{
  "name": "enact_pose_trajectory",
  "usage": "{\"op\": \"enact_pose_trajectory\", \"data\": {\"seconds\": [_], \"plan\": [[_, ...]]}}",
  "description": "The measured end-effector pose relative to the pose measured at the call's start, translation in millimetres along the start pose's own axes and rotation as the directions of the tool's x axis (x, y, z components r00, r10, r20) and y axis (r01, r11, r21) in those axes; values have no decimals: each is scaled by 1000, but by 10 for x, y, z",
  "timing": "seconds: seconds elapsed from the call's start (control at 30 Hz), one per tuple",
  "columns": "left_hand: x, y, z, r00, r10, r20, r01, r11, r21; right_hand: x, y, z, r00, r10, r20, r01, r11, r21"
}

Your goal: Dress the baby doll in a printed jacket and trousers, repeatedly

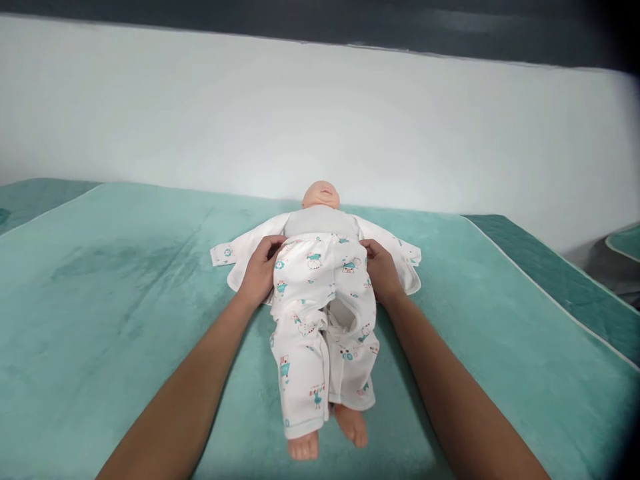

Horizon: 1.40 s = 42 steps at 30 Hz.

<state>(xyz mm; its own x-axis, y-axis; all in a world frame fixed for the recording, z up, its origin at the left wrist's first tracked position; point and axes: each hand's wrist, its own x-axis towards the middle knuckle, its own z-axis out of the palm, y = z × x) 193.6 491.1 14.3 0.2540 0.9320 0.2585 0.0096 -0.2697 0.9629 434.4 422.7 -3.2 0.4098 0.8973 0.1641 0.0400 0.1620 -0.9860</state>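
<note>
A baby doll [321, 193] lies on its back, feet toward me. It wears white printed baby pants [320, 267] pulled up over its belly, with an opening at the crotch. A white baby jacket [255, 238] is spread open beneath it, sleeves out to both sides. My left hand [263, 265] is closed on the pants' waistband at the left edge, fingertips partly hidden. At the right edge of the waistband, my right hand [383, 268] pinches the cloth between thumb and fingers. Both of the doll's bare feet [303, 445] show below the cuffs.
A green padded mat [125, 320] lies under the doll, with a darker green border [555, 280] at the right. Behind it rises a white wall [320, 113]. Another green-topped edge [627, 243] shows at the far right.
</note>
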Motion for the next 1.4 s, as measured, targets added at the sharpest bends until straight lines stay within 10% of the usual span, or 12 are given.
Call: {"op": "enact_pose_trajectory", "data": {"seconds": [0.27,0.6,0.77,1.1,1.3,1.4], "plan": [[3,-6,-6,990,143,5,-143,990,-1,-9,-47,-3,976,-169,-136,153,981,-119],[91,116,-9,974,59,220,-53,998,-34,98,-194,-70,942,-223,250,232,973,-7],[153,66,32,990,79,121,-86,995,54,223,-236,-95,898,-271,346,341,927,-157],[707,-30,208,988,-1,-155,64,912,406,735,-120,67,946,-325,13,271,766,-583],[712,-17,165,960,267,86,-268,783,561,794,-24,57,888,-404,219,459,805,-375],[735,18,113,957,204,206,-285,793,538,811,-39,20,878,-326,351,445,827,-344]]}}
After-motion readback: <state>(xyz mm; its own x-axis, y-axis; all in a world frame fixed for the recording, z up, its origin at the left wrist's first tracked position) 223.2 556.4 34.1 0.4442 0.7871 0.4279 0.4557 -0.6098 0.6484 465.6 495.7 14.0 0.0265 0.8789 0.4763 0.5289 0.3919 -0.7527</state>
